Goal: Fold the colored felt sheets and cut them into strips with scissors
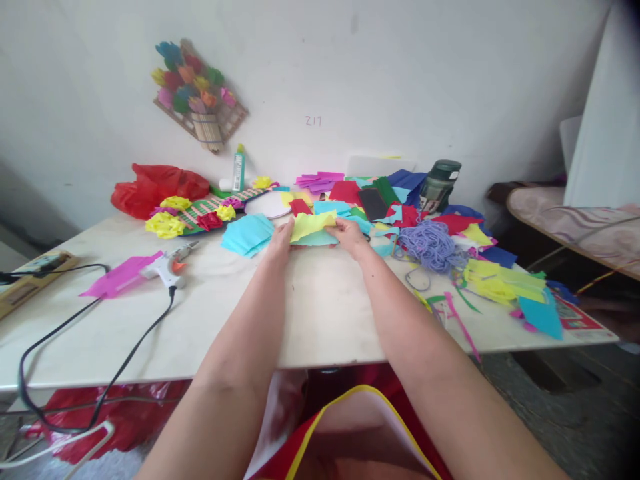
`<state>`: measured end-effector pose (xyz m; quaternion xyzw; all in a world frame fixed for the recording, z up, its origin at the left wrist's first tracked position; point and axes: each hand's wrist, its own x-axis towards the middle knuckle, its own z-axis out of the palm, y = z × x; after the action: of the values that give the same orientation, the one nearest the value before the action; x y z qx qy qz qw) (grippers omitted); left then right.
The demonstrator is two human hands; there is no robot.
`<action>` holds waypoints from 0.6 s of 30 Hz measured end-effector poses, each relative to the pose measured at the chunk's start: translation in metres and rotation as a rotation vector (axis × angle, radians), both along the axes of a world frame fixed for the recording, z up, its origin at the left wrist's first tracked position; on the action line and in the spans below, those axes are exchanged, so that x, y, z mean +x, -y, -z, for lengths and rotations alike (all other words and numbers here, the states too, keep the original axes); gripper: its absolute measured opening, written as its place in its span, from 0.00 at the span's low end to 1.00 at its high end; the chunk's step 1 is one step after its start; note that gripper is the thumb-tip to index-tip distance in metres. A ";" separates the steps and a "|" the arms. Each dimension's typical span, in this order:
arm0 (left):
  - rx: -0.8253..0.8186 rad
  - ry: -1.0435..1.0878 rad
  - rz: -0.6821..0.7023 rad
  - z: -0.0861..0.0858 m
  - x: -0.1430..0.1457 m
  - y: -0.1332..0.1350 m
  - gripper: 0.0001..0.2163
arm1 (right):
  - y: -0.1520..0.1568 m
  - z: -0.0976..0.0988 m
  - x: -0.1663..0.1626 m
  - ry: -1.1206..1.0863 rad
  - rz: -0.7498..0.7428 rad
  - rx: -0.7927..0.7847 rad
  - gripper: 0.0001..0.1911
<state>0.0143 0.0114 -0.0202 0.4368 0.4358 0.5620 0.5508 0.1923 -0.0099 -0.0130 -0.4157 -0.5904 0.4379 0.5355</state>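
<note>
Both my arms reach forward over the white table [320, 313]. My left hand [281, 241] and my right hand [350, 235] grip the two ends of a small stack of paper squares [313, 228], yellow-green on top and light blue beneath. The fingers of both hands are closed on its edges. A pile of light blue paper squares [247, 235] lies just left of my left hand. A tangle of lilac yarn [431, 245] lies right of my right hand.
A white glue gun [167, 265] with a black cord [100, 347] lies at the left beside a pink paper sheet [120, 275]. Many coloured paper pieces [495, 280] cover the right side. A red bag [157, 187], glue bottle [239, 168] and dark jar [440, 183] stand at the back.
</note>
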 end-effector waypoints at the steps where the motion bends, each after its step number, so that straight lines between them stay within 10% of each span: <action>1: -0.010 0.008 0.007 -0.001 0.000 0.001 0.17 | -0.001 0.000 0.000 -0.010 0.002 0.008 0.12; 18: -0.110 0.175 0.091 -0.007 -0.001 0.011 0.11 | 0.003 -0.004 -0.002 -0.102 0.028 -0.034 0.16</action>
<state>0.0135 0.0005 -0.0130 0.3745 0.3960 0.5474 0.6351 0.1907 -0.0130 -0.0088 -0.4102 -0.5490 0.4611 0.5637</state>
